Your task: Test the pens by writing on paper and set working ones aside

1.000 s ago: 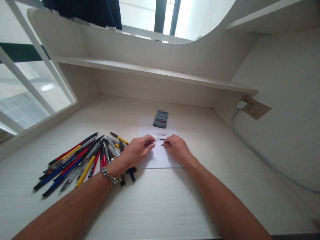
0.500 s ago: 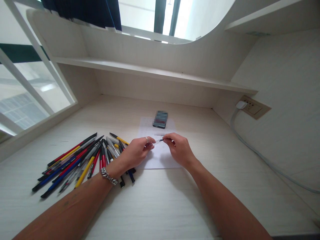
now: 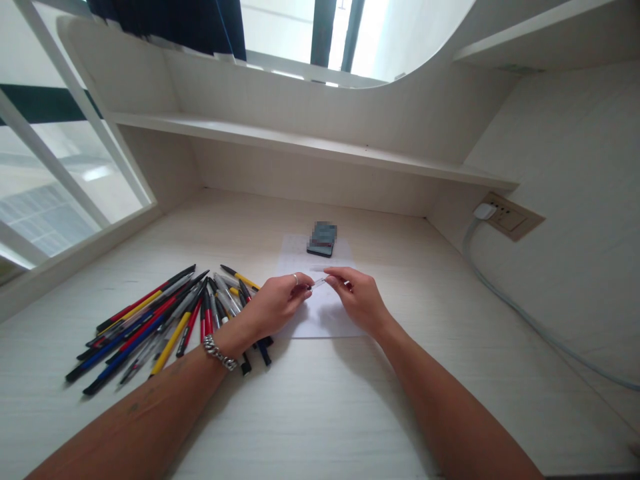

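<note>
Over the sheet of paper, a thin clear pen spans the small gap between my two hands. My left hand, with a ring and a chain bracelet, pinches one end, and a small dark part shows by its fingertips. At the other end, the thumb and index finger of my right hand close on the clear tip. Just behind the fingers lies a slim clear piece on the paper. Much of the pen is covered by my fingers.
A large pile of pens in several colours spreads under and left of my left forearm. Beyond the paper's middle lies a phone-like dark object, its top blurred. A shelf runs behind; a cable hangs from the wall socket at right.
The dark part that showed by my right fingertips is gone from there. Now a clear end faces my right hand, and something dark shows by my left fingertips. The hands have barely moved.
</note>
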### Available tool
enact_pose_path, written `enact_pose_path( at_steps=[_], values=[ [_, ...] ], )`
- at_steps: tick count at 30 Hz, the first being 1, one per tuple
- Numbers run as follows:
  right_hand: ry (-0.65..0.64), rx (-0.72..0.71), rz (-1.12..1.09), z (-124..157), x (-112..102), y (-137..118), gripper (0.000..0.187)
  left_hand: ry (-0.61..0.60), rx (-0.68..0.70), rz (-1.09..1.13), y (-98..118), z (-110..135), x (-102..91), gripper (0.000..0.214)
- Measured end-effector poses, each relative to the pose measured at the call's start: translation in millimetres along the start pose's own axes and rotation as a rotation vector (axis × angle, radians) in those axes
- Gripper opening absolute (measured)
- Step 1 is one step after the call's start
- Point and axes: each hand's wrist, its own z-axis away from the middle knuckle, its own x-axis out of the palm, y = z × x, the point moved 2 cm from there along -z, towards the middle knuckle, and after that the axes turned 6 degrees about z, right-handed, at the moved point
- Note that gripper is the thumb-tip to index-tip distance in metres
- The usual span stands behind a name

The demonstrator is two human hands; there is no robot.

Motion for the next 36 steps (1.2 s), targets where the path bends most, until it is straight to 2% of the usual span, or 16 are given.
enact_pose_path(
  at_steps=[3,7,12,16,23,29,36],
  values=[
    [0.019,0.042,0.187,-3,-2,14,0.018,0.028,-0.032,0.018,-1,0,-0.3,0.022],
    [-0.058,0.110,0.427,-5,-1,32,0.019,0.032,-0.030,0.017,-1,0,0.0,0.022],
    [-0.126,0.174,0.503,-7,4,40,0.014,0.037,-0.022,-0.007,-3,0,-0.7,0.021],
    [-0.123,0.165,0.475,-7,1,33,0.014,0.048,-0.036,-0.005,-2,-1,-3.2,0.020],
    [0.070,0.074,0.154,-7,-16,23,0.013,0.092,-0.063,-0.056,-4,-1,-7.0,0.020],
    [0.070,0.044,0.100,-7,-18,25,0.012,0.144,-0.097,-0.063,-8,-2,-9.4,0.020],
    [0.031,-0.031,0.173,-8,-23,19,0.016,0.146,-0.101,-0.077,-7,-1,-11.0,0.021]
  ],
)
